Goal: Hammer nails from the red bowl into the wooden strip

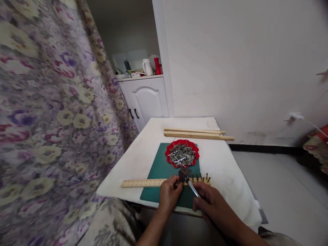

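Note:
My right hand is wrapped round the handle of a hammer, whose dark head hangs over a pale wooden strip with rows of small holes. Beside the hammer head, my left hand rests at the strip with its fingertips pinched together; what they hold, if anything, is hidden. Several dark nails stand upright in the strip's right end. Just beyond the hammer, a scalloped red bowl is heaped with loose silvery nails.
A green mat lies under the bowl and strip on a white-covered table. More wooden strips lie near the table's far edge. A floral curtain hangs at left; a white cabinet stands behind.

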`<state>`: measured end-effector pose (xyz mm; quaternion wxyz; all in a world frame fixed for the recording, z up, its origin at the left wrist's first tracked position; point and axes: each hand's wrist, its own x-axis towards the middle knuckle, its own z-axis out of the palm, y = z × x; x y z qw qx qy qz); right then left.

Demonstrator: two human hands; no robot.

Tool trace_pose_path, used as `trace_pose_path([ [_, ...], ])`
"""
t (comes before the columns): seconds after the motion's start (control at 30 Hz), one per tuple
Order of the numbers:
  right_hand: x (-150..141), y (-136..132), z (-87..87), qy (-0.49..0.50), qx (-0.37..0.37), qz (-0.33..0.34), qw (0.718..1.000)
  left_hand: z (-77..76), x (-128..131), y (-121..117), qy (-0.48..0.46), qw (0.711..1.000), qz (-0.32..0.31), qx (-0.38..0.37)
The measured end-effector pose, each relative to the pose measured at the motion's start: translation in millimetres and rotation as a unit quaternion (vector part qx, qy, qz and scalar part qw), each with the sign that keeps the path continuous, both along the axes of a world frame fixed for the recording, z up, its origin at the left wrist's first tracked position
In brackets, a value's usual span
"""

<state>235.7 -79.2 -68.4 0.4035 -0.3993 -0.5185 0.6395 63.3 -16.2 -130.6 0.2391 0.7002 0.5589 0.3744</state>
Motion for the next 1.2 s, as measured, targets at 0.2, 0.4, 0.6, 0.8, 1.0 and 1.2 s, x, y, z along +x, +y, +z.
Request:
trace_pose_path([
  [0.2,2,-1,2.1,-0.009,0.006,-0.005,1.0,0.4,0,1,0.002,1.0,0.001,-0.002],
  [0.4,2,1,3.3,-0.02,-0.008,0.009,1.0,-2.8,-1,0,0.004,1.0,-0.006,0.008],
  [0.6,13,5,4.1,0.024,0.02,-0.031,0.999,-0.1,-6,1,-0.016,0.999,-0.038,0.015],
  [0.8,38,19,11.7,0.048,0.066,-0.129,0.988,3.1,-18,-3,0.005,0.997,-0.057,0.053],
  [1.0,49,25,13.6,0.062,0.074,-0.185,0.978,-3.5,-25,-6,0.06,0.989,-0.049,0.127],
  [1.2,44,24,10.4,0.045,0.059,-0.173,0.982,-9.0,-36,2,0.128,0.987,-0.026,0.097],
])
